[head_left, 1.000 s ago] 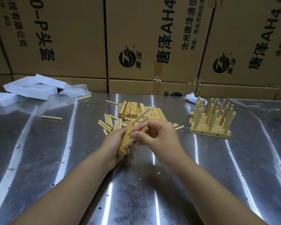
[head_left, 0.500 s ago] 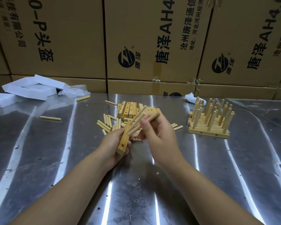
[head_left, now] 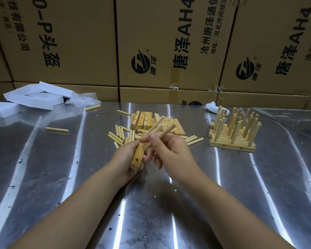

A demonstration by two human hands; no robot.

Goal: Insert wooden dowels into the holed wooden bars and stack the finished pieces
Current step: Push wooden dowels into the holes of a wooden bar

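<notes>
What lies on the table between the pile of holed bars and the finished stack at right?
Head view: a few loose dowels fan out from the pile of holed bars toward the finished stack; past their tips, only bare metal table.

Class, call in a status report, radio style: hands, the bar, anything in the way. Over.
Left hand grips holed bar, dowels already in it. Right hand pinches another dowel at the bar. Loose dowels behind, finished stack right; neither blocks.

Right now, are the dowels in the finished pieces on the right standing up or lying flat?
Standing up: the dowels rise from the stacked bars on the table, and some lean slightly.
</notes>
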